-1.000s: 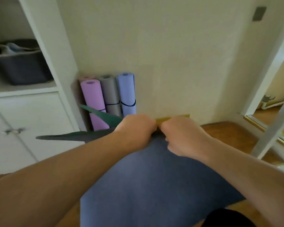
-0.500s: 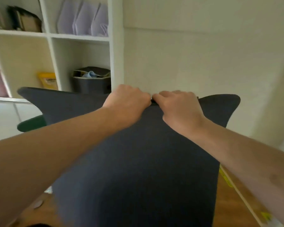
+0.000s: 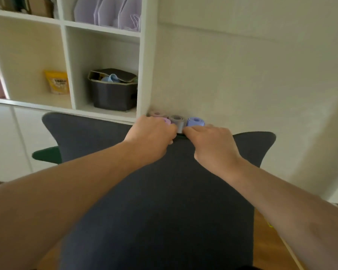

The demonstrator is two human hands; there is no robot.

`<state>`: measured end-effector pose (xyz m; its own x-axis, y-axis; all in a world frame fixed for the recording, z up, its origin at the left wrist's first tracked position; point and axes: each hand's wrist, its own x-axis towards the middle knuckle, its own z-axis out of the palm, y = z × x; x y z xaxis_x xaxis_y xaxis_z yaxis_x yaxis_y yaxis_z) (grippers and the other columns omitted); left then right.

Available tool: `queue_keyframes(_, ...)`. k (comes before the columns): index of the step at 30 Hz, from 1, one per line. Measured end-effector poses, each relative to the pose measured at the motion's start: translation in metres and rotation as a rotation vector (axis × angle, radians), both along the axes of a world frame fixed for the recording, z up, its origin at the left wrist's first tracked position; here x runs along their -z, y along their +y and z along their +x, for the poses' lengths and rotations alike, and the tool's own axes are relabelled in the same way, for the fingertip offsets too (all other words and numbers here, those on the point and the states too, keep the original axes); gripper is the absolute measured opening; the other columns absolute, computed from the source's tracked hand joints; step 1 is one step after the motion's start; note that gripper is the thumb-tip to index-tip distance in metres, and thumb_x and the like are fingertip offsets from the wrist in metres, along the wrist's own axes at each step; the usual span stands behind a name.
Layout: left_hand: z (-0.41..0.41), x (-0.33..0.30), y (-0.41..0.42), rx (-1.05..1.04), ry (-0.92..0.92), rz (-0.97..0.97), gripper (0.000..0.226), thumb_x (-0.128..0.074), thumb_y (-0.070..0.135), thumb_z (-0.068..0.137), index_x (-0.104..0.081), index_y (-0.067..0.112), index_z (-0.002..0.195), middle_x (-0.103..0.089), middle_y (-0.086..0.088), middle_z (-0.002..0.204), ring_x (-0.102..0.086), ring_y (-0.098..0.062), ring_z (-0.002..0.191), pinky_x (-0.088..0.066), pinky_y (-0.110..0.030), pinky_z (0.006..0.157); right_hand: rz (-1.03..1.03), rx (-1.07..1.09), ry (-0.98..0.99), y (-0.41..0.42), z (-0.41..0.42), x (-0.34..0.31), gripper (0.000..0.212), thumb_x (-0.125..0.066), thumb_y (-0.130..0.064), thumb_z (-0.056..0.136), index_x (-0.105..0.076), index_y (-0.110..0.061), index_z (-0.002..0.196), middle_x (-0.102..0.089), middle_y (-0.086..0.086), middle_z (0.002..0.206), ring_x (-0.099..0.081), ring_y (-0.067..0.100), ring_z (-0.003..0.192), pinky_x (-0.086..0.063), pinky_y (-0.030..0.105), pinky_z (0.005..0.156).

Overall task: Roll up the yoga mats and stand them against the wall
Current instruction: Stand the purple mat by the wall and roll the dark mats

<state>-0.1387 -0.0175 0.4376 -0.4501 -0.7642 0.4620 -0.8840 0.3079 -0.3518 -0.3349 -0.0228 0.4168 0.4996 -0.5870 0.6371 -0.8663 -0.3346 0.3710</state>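
Left hand (image 3: 151, 136): fingers clenched on top edge of dark grey flat foam mat (image 3: 164, 201) | Right hand (image 3: 213, 145): same grasp, beside left | Mat: held up, hanging | Rolled mats pink (image 3: 165, 120), grey (image 3: 177, 119), lilac (image 3: 195, 121): upright at wall | Yellow pouch (image 3: 57, 81) on shelf: print unreadable

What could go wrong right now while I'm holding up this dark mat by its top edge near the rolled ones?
Both the left hand and right hand pinch the dark mat near its middle, so its outer corners flop and may fold unevenly. The hanging mat is close to the rolled mats against the wall and could knock them over. It also hides the floor beneath.
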Motion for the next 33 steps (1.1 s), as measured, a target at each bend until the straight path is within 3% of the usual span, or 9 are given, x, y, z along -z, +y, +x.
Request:
queue_keyframes(3,0.004,0.058,-0.010,-0.002,-0.006,0.198,0.020,-0.052,0.038,0.109,-0.051,0.021,0.120,-0.065,-0.004,0.093,-0.049,-0.023,0.070,-0.041,-0.036,0.065,0.143,0.006,-0.016,-0.007,-0.001,0.056,0.033,-0.088,-0.006,0.072,-0.067,-0.018,0.095,-0.064,0.000,0.075,-0.059,0.025,0.067,-0.044,0.035,0.057)
queue_keyframes(5,0.010,0.097,-0.016,-0.017,0.005,0.303,0.017,-0.052,0.038,0.109,-0.047,0.022,0.113,-0.065,-0.003,0.091,-0.059,-0.026,0.076,-0.045,-0.037,0.068,0.237,0.034,-0.046,-0.003,0.003,0.094,0.041,-0.087,-0.017,0.081,-0.067,-0.013,0.116,-0.067,0.006,0.103,-0.062,0.028,0.097,-0.055,0.042,0.085)
queue_keyframes(8,0.018,0.142,-0.022,-0.010,0.047,0.428,0.018,-0.054,0.040,0.108,-0.048,0.023,0.106,-0.055,0.003,0.079,-0.060,-0.023,0.076,-0.050,-0.036,0.071,0.320,0.061,-0.068,0.006,0.007,0.145,0.064,-0.087,-0.027,0.081,-0.056,-0.008,0.133,-0.054,0.010,0.128,-0.053,0.032,0.117,-0.051,0.043,0.103)
queue_keyframes(11,0.020,0.169,-0.026,0.038,0.097,0.563,0.019,-0.061,0.046,0.103,-0.058,0.028,0.109,-0.063,0.005,0.090,-0.065,-0.019,0.084,-0.056,-0.037,0.079,0.428,0.102,-0.020,0.006,0.014,0.184,0.058,-0.083,-0.043,0.084,-0.056,-0.017,0.128,-0.059,0.003,0.125,-0.056,0.027,0.117,-0.046,0.044,0.111)
queue_keyframes(17,0.029,0.200,-0.041,0.014,0.295,0.876,0.020,-0.073,0.052,0.092,-0.061,0.036,0.094,-0.064,0.012,0.085,-0.063,-0.007,0.080,-0.058,-0.035,0.084,0.684,0.079,-0.035,-0.007,0.012,0.193,0.025,-0.068,-0.048,0.098,-0.053,-0.030,0.107,-0.064,-0.009,0.099,-0.060,0.016,0.092,-0.049,0.034,0.080)
queue_keyframes(24,0.029,0.240,-0.024,0.131,0.022,0.301,0.053,-0.077,0.060,0.079,-0.057,0.020,0.107,-0.065,0.001,0.094,-0.065,-0.025,0.088,-0.051,-0.041,0.090,1.339,0.119,-0.274,-0.041,0.003,0.186,0.019,-0.075,-0.042,0.093,-0.065,-0.026,0.091,-0.071,-0.006,0.089,-0.068,0.015,0.083,-0.056,0.043,0.081)
queue_keyframes(27,0.032,0.260,-0.015,0.062,-0.004,0.415,0.079,-0.086,0.059,0.066,-0.051,0.015,0.121,-0.057,-0.002,0.106,-0.060,-0.026,0.095,-0.051,-0.041,0.089,1.495,0.098,-0.432,-0.047,0.008,0.182,0.011,-0.080,-0.031,0.091,-0.072,-0.026,0.086,-0.075,-0.009,0.084,-0.071,0.011,0.082,-0.056,0.040,0.080)
queue_keyframes(30,0.035,0.268,-0.016,-0.031,-0.049,0.525,0.068,-0.090,0.039,0.064,-0.046,0.016,0.112,-0.060,-0.002,0.098,-0.063,-0.026,0.086,-0.048,-0.037,0.074,1.478,0.086,-0.370,-0.037,0.019,0.192,0.022,-0.083,-0.037,0.089,-0.067,-0.027,0.098,-0.072,-0.009,0.092,-0.068,0.012,0.087,-0.054,0.038,0.078)
queue_keyframes(33,0.032,0.270,-0.015,-0.069,-0.069,0.669,0.039,-0.068,0.017,0.090,-0.042,0.018,0.120,-0.067,0.000,0.108,-0.069,-0.024,0.093,-0.042,-0.033,0.070,1.166,0.130,-0.115,-0.021,0.025,0.195,0.046,-0.080,-0.050,0.088,-0.047,-0.033,0.115,-0.060,-0.011,0.105,-0.059,0.014,0.094,-0.047,0.036,0.076)
